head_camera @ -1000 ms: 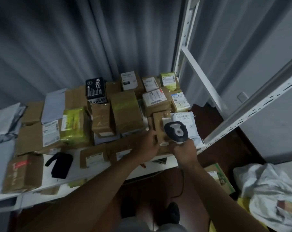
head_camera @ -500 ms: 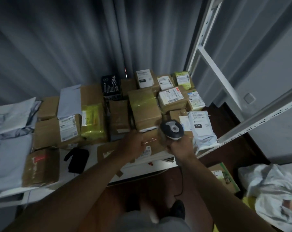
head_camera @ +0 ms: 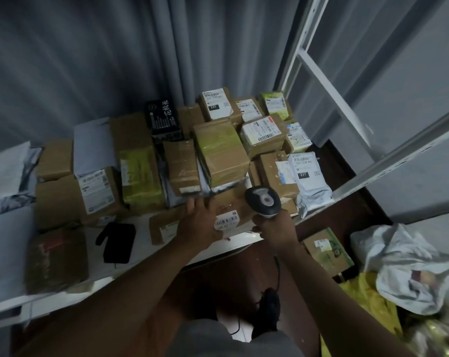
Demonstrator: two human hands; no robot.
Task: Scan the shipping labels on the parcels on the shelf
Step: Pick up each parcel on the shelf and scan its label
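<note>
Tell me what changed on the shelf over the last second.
The left hand let go of the small upright box it was holding up beside the white mailer and moved left to the flat box at the shelf's front edge. The right hand still grips the scanner. Other parcels stayed put.

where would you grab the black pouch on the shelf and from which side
Grip the black pouch across its narrow width near the front end, coming from above at the shelf edge. It lies flat with bare shelf on both sides, so fingers can close on its long edges.
</note>
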